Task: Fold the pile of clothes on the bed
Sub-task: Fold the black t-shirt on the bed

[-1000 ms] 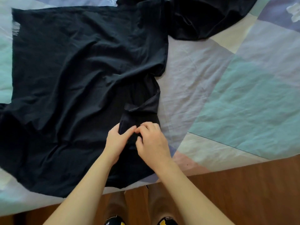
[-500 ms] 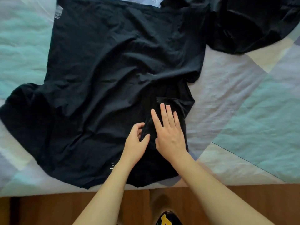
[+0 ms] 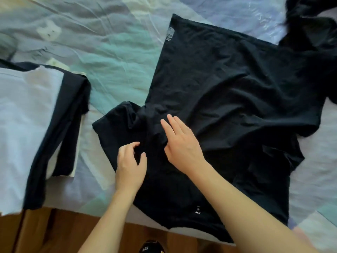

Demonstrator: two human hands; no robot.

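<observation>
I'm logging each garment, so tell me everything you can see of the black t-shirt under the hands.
The black t-shirt looks like thin, soft, wrinkled fabric. It lies spread flat on the bedspread, one sleeve bunched at its left side. A small white mark shows near the edge nearest the person. The right hand lies flat on it; the left hand rests beside it, fingers curled.

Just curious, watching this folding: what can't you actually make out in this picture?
- Small white mark on the black shirt: too small to read, head view.
- Dark garment at top right: cut off by the frame edge.
- Folded stack at left: blurred and cut off, so the count is unclear.
- Left hand: its grip is unclear.
</observation>
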